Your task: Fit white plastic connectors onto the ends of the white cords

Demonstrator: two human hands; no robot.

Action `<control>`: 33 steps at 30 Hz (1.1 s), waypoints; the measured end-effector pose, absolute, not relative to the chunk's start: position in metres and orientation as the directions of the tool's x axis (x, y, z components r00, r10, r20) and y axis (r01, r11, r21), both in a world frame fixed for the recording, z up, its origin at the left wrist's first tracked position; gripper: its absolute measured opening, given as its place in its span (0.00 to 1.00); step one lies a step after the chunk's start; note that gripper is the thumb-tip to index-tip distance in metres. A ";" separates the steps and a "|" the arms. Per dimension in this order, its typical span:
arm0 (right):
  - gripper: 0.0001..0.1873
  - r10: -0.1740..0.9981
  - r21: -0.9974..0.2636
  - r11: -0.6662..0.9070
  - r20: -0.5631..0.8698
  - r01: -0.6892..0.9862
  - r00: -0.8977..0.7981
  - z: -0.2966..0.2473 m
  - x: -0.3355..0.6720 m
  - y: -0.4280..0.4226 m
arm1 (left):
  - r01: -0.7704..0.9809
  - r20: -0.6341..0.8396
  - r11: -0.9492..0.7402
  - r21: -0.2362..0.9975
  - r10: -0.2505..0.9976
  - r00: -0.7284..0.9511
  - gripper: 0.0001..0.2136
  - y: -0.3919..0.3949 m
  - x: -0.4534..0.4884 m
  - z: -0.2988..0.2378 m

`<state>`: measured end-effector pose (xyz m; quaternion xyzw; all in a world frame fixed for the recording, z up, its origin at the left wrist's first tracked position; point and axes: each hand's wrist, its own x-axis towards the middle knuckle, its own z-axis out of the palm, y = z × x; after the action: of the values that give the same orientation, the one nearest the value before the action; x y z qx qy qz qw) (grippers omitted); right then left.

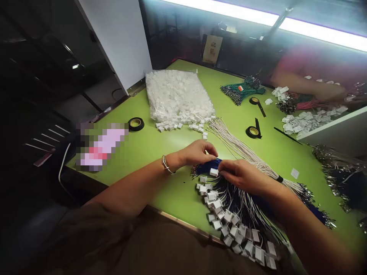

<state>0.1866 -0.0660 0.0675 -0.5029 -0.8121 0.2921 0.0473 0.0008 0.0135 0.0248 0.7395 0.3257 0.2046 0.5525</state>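
My left hand (197, 152), with a bracelet at the wrist, pinches a thin wire at its fingertips, above the blue wires (208, 167). Close beside it, my right hand (242, 175) has its fingers curled and pressed together on a wire; the grip is partly hidden. Just below the right fingertips is a white plastic connector (213, 172). A pile of wires with white connectors (226, 214) on their ends spreads below my hands to the table's front edge. Behind the right hand runs a long bundle of white wires (237, 143), tied with a black band (279, 178).
A clear bag of white connectors (177, 93) stands at the back, with loose ones in front. Black tape rolls (136, 124) lie left and right. Green wires (242, 91) lie at the back. Across a divider (338, 124), a co-worker's arm (312, 87) is near more connectors.
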 end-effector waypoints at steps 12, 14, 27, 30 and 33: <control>0.12 0.708 -0.348 0.051 -0.649 0.936 -0.280 0.055 0.300 -0.176 | 0.371 0.115 -0.730 0.574 0.520 0.846 0.15 0.008 0.009 0.006; 0.12 0.749 -0.299 0.050 -0.620 0.953 -0.234 0.047 0.305 -0.188 | 0.381 0.158 -0.729 0.569 0.552 0.819 0.14 0.010 0.012 -0.001; 0.18 0.832 -0.439 0.288 -0.326 0.851 -0.450 0.085 0.277 -0.156 | 0.160 0.129 -0.215 0.963 0.895 0.426 0.07 0.034 -0.009 0.023; 0.13 0.845 -0.480 0.330 -0.234 0.813 -0.481 0.107 0.259 -0.120 | 0.125 0.064 -0.113 0.986 0.938 0.341 0.07 0.038 -0.012 0.026; 0.10 0.812 -0.491 0.441 -0.138 0.751 -0.567 0.097 0.216 -0.076 | 0.147 0.082 -0.137 0.980 0.941 0.327 0.07 0.038 -0.010 0.022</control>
<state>0.2165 -0.0764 0.0971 -0.4614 -0.8469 0.2576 0.0590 -0.0104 0.0382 0.0219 0.6415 0.4240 0.3959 0.5019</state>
